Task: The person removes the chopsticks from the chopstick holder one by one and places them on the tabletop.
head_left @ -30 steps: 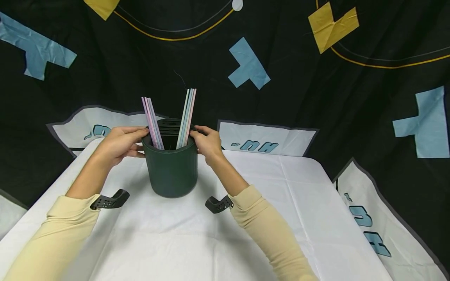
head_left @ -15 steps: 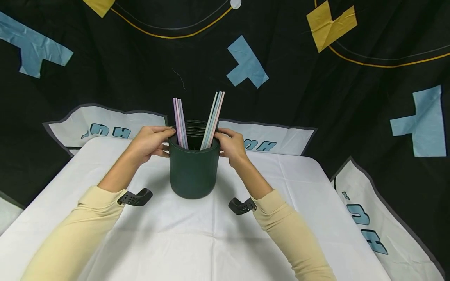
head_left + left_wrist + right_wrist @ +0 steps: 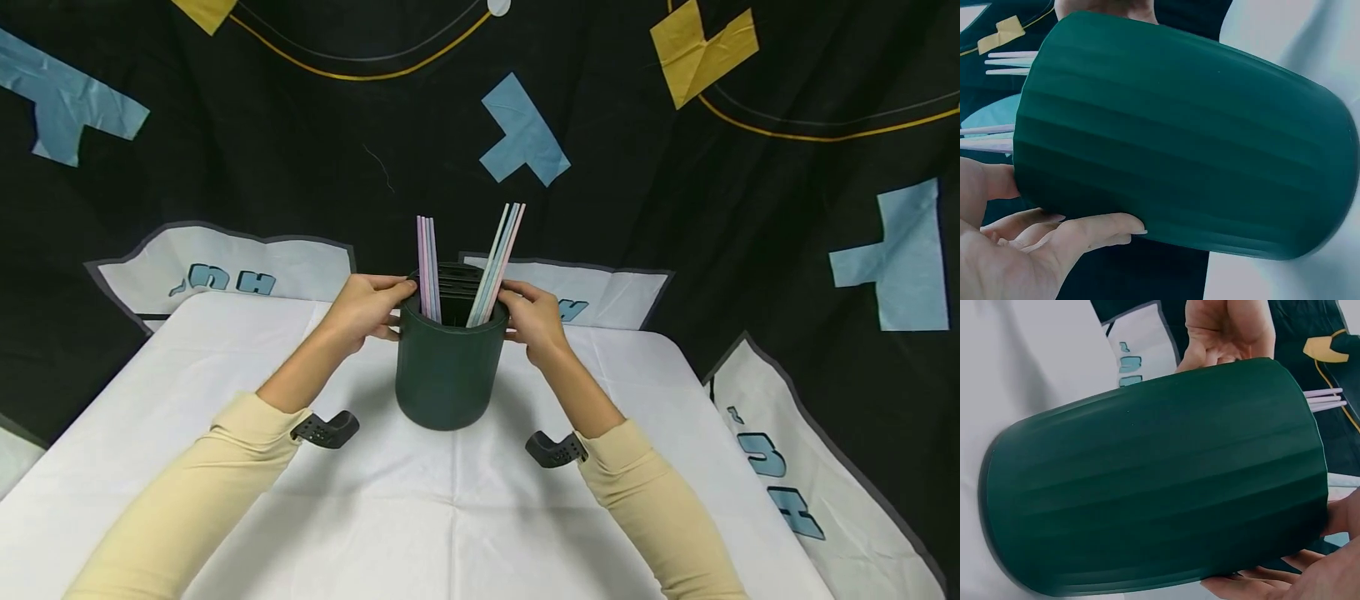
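Observation:
A dark green ribbed container [image 3: 448, 375] stands upright over the white table, between both hands in the head view. My left hand [image 3: 367, 308] grips its rim from the left, thumb on top and fingers against the wall. On the opposite side my right hand [image 3: 536, 317] grips the rim likewise. Two bundles of thin pastel sticks rise from the opening: lilac sticks [image 3: 428, 267] at left, and white, blue and pink sticks [image 3: 497, 267] leaning right. Behind them a black slotted part [image 3: 457, 279] shows at the rim. Whether the base touches the table cannot be told.
A white cloth covers the table [image 3: 390, 517], which ends at a rounded back edge. Behind it hangs a black curtain [image 3: 300, 150] with blue and yellow patches. Black devices [image 3: 327, 430] are strapped to both wrists.
Both hands have carried or slid the container to the right, sticks included, from left of centre toward the table's middle. It has also come slightly nearer. The hold looks the same.

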`<state>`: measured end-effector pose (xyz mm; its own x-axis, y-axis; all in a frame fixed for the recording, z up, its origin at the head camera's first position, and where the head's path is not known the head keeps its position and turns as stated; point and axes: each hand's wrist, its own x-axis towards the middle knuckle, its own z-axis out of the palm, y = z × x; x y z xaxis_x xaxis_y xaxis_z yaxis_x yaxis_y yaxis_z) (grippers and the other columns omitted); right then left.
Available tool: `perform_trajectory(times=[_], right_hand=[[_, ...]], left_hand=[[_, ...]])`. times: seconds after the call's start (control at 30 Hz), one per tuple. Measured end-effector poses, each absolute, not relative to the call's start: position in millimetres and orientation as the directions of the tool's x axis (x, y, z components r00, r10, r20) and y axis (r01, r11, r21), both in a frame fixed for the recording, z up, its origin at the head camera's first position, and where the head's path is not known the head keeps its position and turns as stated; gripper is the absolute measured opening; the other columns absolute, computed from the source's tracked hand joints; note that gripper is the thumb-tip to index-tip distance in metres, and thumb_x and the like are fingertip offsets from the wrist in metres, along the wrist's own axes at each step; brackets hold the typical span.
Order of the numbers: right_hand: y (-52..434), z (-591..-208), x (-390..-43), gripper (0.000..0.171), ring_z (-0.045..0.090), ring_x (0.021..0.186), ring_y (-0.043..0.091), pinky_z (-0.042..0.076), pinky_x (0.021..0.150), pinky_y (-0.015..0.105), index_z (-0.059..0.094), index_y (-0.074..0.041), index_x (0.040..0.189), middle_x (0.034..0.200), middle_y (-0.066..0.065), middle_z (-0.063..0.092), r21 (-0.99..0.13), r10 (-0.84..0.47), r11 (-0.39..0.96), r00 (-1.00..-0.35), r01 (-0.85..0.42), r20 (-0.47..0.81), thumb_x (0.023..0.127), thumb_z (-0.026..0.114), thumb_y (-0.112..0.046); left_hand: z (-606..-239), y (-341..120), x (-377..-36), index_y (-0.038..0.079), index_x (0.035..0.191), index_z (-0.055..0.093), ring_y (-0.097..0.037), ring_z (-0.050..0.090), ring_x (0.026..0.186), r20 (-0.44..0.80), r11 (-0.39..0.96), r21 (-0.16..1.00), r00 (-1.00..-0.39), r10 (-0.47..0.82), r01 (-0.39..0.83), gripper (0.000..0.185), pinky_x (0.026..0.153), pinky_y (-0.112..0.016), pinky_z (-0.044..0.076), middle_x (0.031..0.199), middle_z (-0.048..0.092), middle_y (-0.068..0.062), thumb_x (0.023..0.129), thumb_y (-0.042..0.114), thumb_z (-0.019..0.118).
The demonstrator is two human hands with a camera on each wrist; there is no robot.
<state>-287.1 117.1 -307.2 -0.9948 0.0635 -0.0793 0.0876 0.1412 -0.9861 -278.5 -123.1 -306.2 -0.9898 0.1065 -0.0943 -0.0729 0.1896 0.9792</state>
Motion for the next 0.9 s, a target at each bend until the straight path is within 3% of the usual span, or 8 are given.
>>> perform_trajectory(times=[0.5,0.73,0.9], right_hand=[[137.1,-312.6,-284.8,0.043,0.074,0.093,0.019,0.059,0.095,0.045,0.06,-0.014,0.142,0.128,0.013,0.067,-0.981,-0.007,0.19,-0.999,0.039,-0.041,0.101,0.059,-0.027],[138.2,-315.1,-284.9,0.042,0.075,0.097,0.024,0.06,0.093,0.044,0.06,-0.014,0.142,0.123,0.015,0.069,-0.98,-0.029,0.201,-0.999,0.008,-0.015,0.101,0.058,-0.026],[138.0,-317.4,-286.1,0.042,0.074,0.099,0.029,0.06,0.094,0.046,0.059,-0.012,0.142,0.123,0.017,0.069,-0.979,-0.035,0.205,-0.999,-0.016,0.009,0.102,0.058,-0.025]], left_hand=[[-306.3,-115.2,-278.5,0.001,0.147,0.05,-0.043,0.063,0.121,-0.07,0.263,0.964,-0.988,0.135,-0.033,0.05,0.087,-0.049,0.06,0.143,0.057,-0.022,0.106,0.029,0.055],[-299.8,-121.4,-285.4,0.001,0.143,0.054,-0.03,0.066,0.104,-0.098,0.326,0.945,-0.981,0.168,-0.038,0.046,0.101,-0.047,0.056,0.121,0.065,-0.019,0.105,0.027,0.056],[-301.0,-121.9,-292.3,0.004,0.147,0.051,-0.026,0.06,0.108,-0.133,0.258,0.962,-0.974,0.185,-0.083,0.047,0.108,-0.049,0.051,0.128,0.062,-0.016,0.106,0.027,0.055]])
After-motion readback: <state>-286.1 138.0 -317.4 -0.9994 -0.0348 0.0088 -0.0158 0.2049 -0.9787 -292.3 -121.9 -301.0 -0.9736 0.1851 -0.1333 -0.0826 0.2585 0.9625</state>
